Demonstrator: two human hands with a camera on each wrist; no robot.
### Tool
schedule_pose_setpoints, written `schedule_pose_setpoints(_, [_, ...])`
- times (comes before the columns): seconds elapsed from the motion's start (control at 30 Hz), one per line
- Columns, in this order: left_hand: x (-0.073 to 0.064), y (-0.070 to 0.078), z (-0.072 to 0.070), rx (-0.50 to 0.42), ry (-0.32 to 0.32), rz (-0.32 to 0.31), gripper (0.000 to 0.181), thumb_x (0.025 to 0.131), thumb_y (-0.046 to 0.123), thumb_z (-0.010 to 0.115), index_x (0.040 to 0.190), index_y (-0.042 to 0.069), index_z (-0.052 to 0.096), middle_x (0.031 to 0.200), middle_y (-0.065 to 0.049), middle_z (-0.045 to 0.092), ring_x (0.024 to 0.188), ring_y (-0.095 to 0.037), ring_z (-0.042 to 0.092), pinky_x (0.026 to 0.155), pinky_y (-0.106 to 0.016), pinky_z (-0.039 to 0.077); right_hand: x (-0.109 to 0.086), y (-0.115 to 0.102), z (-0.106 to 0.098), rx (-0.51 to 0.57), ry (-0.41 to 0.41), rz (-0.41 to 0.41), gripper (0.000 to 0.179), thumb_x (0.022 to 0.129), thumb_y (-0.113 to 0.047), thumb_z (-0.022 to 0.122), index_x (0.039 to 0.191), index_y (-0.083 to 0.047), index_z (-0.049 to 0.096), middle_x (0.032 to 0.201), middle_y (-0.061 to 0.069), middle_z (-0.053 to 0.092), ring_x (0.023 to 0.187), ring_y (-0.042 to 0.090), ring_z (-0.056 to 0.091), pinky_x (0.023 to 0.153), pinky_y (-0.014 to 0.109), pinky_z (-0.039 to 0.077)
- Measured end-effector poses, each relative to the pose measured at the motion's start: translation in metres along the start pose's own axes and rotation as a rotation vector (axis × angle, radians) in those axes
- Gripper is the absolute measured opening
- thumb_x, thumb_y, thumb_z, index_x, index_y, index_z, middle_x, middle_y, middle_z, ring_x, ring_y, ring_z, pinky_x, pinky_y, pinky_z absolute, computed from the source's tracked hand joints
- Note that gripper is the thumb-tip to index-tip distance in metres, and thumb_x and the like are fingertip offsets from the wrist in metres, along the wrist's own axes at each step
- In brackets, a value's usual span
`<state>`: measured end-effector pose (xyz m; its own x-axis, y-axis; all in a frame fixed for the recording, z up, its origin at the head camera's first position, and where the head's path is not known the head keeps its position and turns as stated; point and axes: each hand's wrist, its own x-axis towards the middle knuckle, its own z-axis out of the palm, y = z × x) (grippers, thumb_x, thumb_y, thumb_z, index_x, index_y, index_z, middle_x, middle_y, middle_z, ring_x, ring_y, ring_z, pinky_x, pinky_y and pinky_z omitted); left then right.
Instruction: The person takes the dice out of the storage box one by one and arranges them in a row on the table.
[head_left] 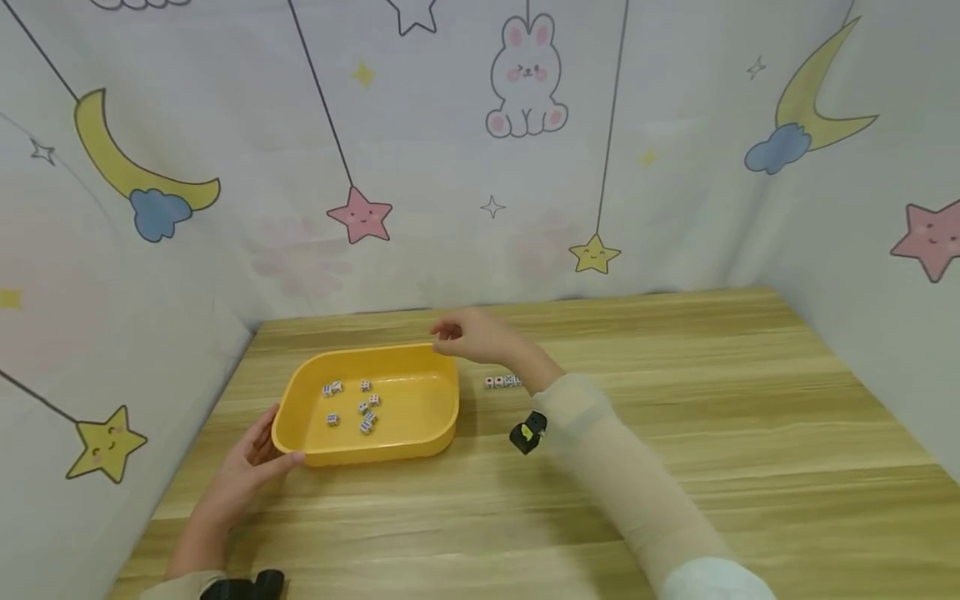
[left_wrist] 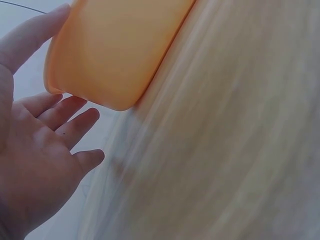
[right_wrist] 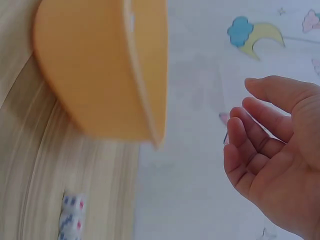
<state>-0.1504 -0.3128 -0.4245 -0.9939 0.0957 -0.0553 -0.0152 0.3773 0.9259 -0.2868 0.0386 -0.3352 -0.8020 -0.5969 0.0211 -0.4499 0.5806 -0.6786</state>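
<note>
A yellow plastic tray (head_left: 420,454) with rounded corners stands on the table, several small white dice (head_left: 365,386) scattered inside it. My left hand (head_left: 243,471) holds the tray's near left corner, thumb at the front rim and fingers along the left side. In the left wrist view the thumb and fingertips meet the tray's edge while the other fingers spread loosely. My right hand (head_left: 480,335) is up by the far right corner of the tray, its fingers loosely bent with nothing between them. In the right wrist view that hand (right_wrist: 275,145) appears apart from the tray wall.
Just right of the tray, a short row of dice (head_left: 498,382) lies on the wooden table (head_left: 750,400), partly hidden by my right forearm. A pale curtain (head_left: 450,167) printed with moons, stars and a rabbit hangs behind and at both sides.
</note>
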Motion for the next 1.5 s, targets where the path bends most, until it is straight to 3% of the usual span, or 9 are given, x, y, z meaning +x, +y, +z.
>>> schedule_pose_setpoints(0.2, [0.001,0.003,0.0,0.004,-0.002,-0.02,0.088,0.093,0.014,0.065,0.154,0.003,0.001,0.159,-0.023,0.007,0.142,-0.041,0.017,0.09,0.0,0.034,0.019,-0.033,0.017,-0.043,-0.05,-0.077,0.034,0.094,-0.023,0.064,0.122,-0.004,0.065,0.104,0.004,0.067,0.094,0.015,0.059,0.08,0.021,0.049])
schedule_pose_setpoints(0.53, [0.001,0.003,0.001,-0.011,-0.002,-0.013,0.089,0.093,0.014,0.065,0.155,0.004,0.002,0.159,-0.022,0.007,0.141,-0.043,0.016,0.09,0.0,0.034,0.034,-0.055,0.046,-0.08,-0.113,-0.138,0.029,0.093,-0.02,0.065,0.118,-0.006,0.067,0.098,0.001,0.067,0.091,0.01,0.059,0.077,0.016,0.047])
schedule_pose_setpoints(0.83, [0.0,0.001,0.0,-0.006,0.001,-0.004,0.089,0.093,0.013,0.065,0.155,0.004,0.001,0.159,-0.022,0.006,0.142,-0.043,0.016,0.091,-0.001,0.034,0.042,-0.057,0.079,-0.104,-0.204,-0.148,0.028,0.093,-0.016,0.064,0.118,-0.004,0.067,0.096,0.001,0.067,0.088,0.009,0.058,0.075,0.015,0.046])
schedule_pose_setpoints(1.3, [0.0,0.0,-0.001,-0.01,0.014,0.016,0.088,0.092,0.012,0.066,0.154,0.001,0.004,0.158,-0.024,0.009,0.142,-0.039,0.019,0.091,-0.001,0.034,0.052,-0.047,0.113,-0.19,-0.263,-0.068,0.021,0.088,-0.008,0.068,0.108,-0.005,0.071,0.092,-0.001,0.066,0.079,0.007,0.052,0.07,0.013,0.043])
schedule_pose_setpoints(1.5, [-0.001,0.0,0.0,-0.006,0.022,0.008,0.089,0.091,0.012,0.067,0.154,0.0,0.005,0.158,-0.024,0.011,0.142,-0.039,0.02,0.09,-0.001,0.034,0.048,-0.042,0.121,-0.191,-0.279,-0.028,0.024,0.088,-0.008,0.066,0.112,-0.007,0.071,0.107,0.0,0.069,0.088,0.008,0.056,0.077,0.015,0.047])
